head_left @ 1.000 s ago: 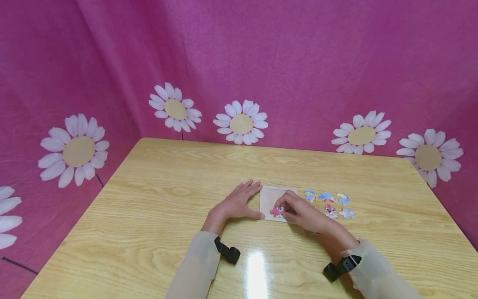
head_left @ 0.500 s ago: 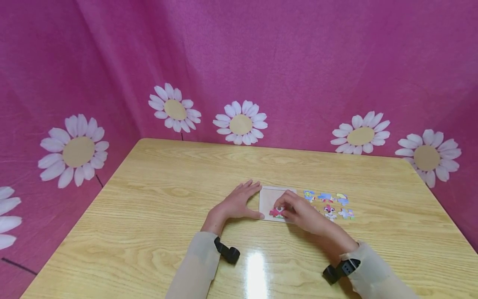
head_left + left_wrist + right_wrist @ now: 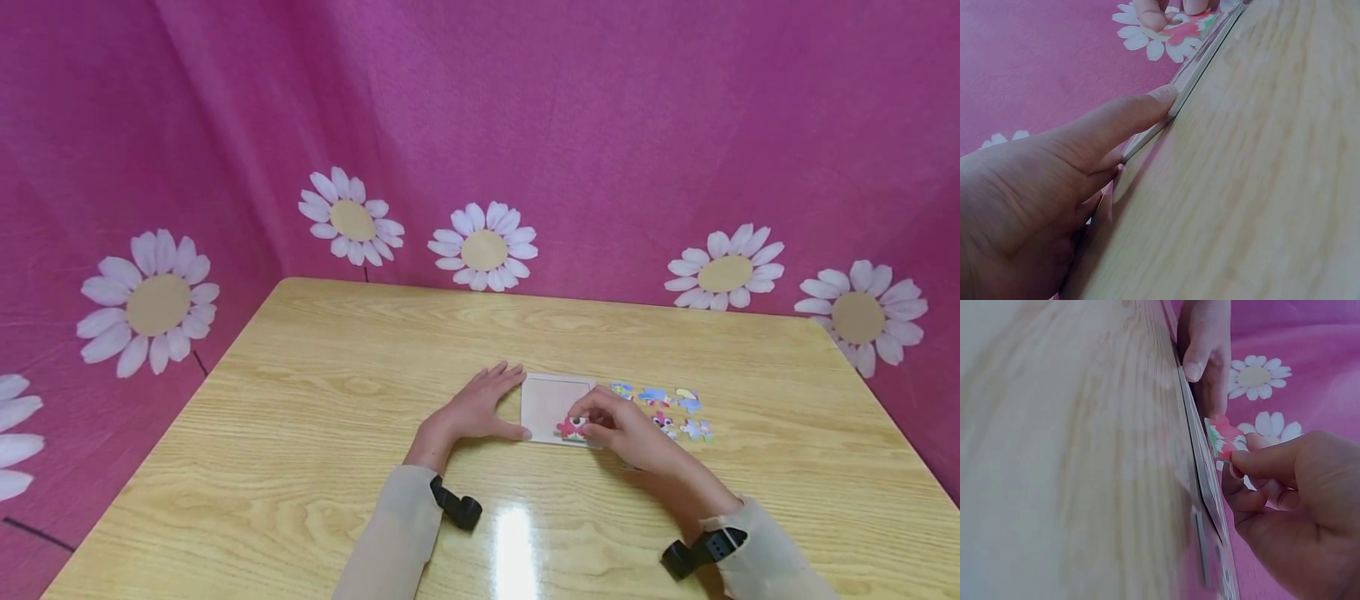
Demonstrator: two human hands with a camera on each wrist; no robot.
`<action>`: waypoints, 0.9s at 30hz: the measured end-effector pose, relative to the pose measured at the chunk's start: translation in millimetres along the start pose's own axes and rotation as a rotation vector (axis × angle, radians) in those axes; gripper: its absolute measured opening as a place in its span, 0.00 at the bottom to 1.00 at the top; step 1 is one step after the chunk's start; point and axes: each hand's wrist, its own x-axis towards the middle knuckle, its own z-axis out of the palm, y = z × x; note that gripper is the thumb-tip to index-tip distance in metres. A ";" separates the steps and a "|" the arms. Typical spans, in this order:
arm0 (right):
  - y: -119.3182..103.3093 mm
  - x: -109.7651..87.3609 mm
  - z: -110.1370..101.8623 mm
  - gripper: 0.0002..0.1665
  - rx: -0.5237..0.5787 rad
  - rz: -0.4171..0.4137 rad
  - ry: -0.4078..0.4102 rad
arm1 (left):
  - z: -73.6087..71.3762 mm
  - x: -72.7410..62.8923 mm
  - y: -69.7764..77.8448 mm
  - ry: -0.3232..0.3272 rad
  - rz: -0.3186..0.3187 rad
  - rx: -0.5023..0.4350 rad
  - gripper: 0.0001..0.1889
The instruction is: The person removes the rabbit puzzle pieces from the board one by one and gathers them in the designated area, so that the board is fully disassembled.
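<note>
A shallow, pale puzzle tray (image 3: pixel 546 398) lies on the wooden table. My left hand (image 3: pixel 480 408) rests at its left side with fingers spread, the thumb touching the near left corner and the fingertips by the far left one. In the left wrist view, that thumb (image 3: pixel 1159 99) lies against the tray's edge. My right hand (image 3: pixel 633 433) pinches a red, white and green puzzle piece (image 3: pixel 572 428) between thumb and fingers over the tray's near right part. The right wrist view shows the piece (image 3: pixel 1225 435) tilted up from the tray; the fingers cover part of it.
Several loose puzzle pieces (image 3: pixel 687 400) lie in rows to the right of the tray, partly hidden by the right hand. The wooden table (image 3: pixel 337 375) stretches around them. A pink curtain (image 3: pixel 585 125) with white flowers hangs behind the table.
My right hand has moved a little to the right, carrying the puzzle piece from the tray's near middle towards its near right corner. The left hand and tray have stayed still.
</note>
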 end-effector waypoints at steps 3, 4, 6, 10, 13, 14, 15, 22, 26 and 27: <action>2.6 -5.1 -3.0 0.10 0.004 -0.021 0.020 | -0.2 -0.2 0.3 0.001 0.001 0.002 0.49; 3.6 -6.8 -4.0 0.10 0.011 -0.021 0.024 | -0.2 -0.1 0.2 0.002 0.001 0.001 0.49; 4.8 -10.7 -6.2 0.10 0.009 -0.022 0.034 | -0.1 -0.1 0.1 0.002 0.001 0.002 0.49; 7.5 -18.9 -10.8 0.09 0.001 -0.017 0.049 | 0.5 0.1 -0.4 -0.002 -0.005 -0.003 0.49; 9.9 -24.7 -14.1 0.10 -0.003 -0.031 0.067 | 0.9 0.4 -0.7 -0.001 -0.005 -0.008 0.49; 10.7 -26.6 -15.1 0.10 -0.014 -0.043 0.077 | 0.8 0.4 -0.7 0.000 -0.005 -0.009 0.49; 11.3 -28.7 -16.2 0.11 -0.019 -0.051 0.083 | 0.6 0.2 -0.6 0.000 -0.005 -0.008 0.49; 16.5 -42.9 -23.5 0.13 -0.062 -0.061 0.130 | 1.6 0.2 -1.2 0.009 0.006 0.008 0.49; 20.0 -51.2 -27.2 0.14 -0.075 -0.090 0.159 | 1.2 0.4 -1.1 0.004 0.005 -0.011 0.49; 20.7 -53.2 -28.2 0.14 -0.077 -0.097 0.166 | 1.0 0.5 -1.2 0.004 0.006 -0.013 0.49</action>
